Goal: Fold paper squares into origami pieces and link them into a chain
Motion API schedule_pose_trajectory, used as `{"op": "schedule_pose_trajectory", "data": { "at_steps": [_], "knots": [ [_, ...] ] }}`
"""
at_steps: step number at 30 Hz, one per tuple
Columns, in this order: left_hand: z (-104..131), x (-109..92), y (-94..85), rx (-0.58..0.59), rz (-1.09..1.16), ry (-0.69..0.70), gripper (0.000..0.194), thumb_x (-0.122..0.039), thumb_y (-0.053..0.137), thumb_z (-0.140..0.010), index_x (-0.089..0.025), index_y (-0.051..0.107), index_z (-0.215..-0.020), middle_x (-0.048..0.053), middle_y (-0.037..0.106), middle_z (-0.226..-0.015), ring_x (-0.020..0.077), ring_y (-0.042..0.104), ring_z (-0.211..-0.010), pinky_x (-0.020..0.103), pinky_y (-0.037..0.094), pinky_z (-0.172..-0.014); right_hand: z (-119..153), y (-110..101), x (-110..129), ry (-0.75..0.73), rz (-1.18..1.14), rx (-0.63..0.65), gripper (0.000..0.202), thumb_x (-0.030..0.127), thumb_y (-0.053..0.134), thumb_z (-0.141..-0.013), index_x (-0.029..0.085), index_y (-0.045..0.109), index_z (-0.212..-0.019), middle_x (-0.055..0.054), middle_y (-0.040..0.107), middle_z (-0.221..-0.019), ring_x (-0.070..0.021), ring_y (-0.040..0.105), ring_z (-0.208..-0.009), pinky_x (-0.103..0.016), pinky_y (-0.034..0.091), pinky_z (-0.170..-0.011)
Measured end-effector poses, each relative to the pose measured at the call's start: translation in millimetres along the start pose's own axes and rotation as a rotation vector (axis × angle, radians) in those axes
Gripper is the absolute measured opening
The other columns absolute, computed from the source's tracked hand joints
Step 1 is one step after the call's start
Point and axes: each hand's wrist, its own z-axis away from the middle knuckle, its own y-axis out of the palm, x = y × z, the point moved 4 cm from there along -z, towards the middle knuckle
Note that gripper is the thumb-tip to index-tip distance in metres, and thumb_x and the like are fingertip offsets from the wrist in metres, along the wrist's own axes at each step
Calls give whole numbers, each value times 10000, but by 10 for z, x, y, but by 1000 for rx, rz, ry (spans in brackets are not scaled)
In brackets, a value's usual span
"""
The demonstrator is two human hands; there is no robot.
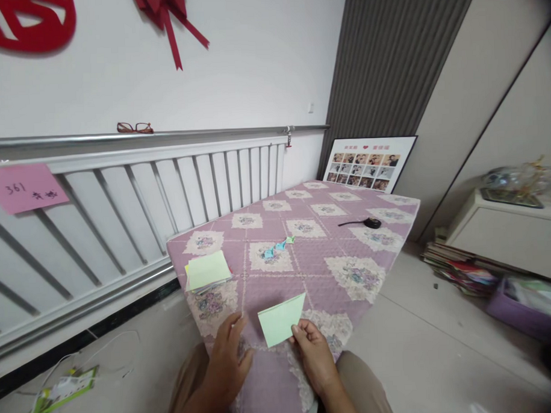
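Observation:
A pale green sheet of paper (279,322), which looks folded, is pinched at its lower right edge by my right hand (314,353). My left hand (229,359) is just left of the paper, its fingers apart and nothing in it. On the table's left side lies a stack of paper squares (208,270) with a pale green one on top. Beyond the held sheet sit small folded paper pieces, two blue (268,252) and one green (290,240), in a slanting row.
The table (260,285) has a purple patterned cloth. A black coiled item (372,223) lies at its right. A white radiator (188,185) runs along the left, glasses (135,127) resting above it. A photo board (368,164) leans behind the table; a power strip (65,391) is on the floor.

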Motion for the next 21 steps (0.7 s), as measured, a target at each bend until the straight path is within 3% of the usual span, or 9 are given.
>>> {"op": "schedule_pose_trajectory", "data": {
  "at_steps": [2,5,8,12,16,21],
  "knots": [
    [117,-58,111,34,-124,55,644,-110,511,-754,-241,366,-1367,104,371,-1421,282,355,-1304,474,374,-1038,0,35,13,23,-14,48,339,507,672,-715,203,588,-840,31,575,-611,-148,535,-581,-245,424,-574],
    [161,-150,214,30,-273,129,654,-53,510,-751,-276,399,-1356,100,323,-1454,304,326,-1314,479,362,-1031,2,68,17,40,-5,93,391,500,658,-729,216,554,-977,47,572,-599,-147,535,-565,-250,427,-579],
    [90,-224,257,25,-310,187,548,-63,511,-790,-303,488,-1282,81,372,-1418,286,354,-1284,464,356,-1024,4,88,4,-3,119,130,374,505,580,-779,228,485,-1012,65,543,-579,-143,521,-541,-253,425,-567],
    [-38,-250,249,42,-239,202,303,-93,493,-854,-286,633,-1041,43,553,-1214,238,464,-1136,428,375,-971,16,120,-39,-74,270,139,260,468,534,-796,237,465,-893,93,452,-532,-127,451,-484,-232,367,-501],
    [-86,-180,243,159,-203,143,199,-126,516,-875,-261,663,-880,7,634,-958,192,525,-925,375,380,-860,60,196,-48,-154,402,140,152,371,516,-805,228,501,-854,83,446,-548,-133,460,-517,-240,364,-535],
    [-59,-97,247,363,-255,34,219,-142,485,-903,-252,669,-855,2,635,-894,183,525,-904,358,341,-834,167,324,-43,-347,765,159,163,242,436,-837,218,588,-889,-10,622,-729,-174,575,-684,-273,404,-665]
  ]
}}
